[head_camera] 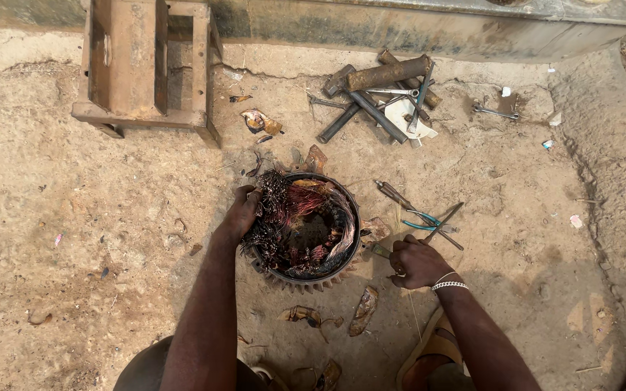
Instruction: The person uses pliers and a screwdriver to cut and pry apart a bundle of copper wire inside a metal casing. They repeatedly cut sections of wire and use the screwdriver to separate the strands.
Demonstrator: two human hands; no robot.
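A round, finned motor stator sits on the sandy ground, its bore stuffed with burnt copper windings. My left hand grips a dark tuft of these wires at the stator's left rim. To the right of the stator, my right hand is closed around the handle of a small tool whose tip points toward the rim. A beaded bracelet circles my right wrist.
Pliers with blue-green handles and a screwdriver lie right of the stator. A pile of rusty bars, a hammer and spanners lies beyond. A rusty metal stool stands far left by a concrete kerb. Scraps litter the ground.
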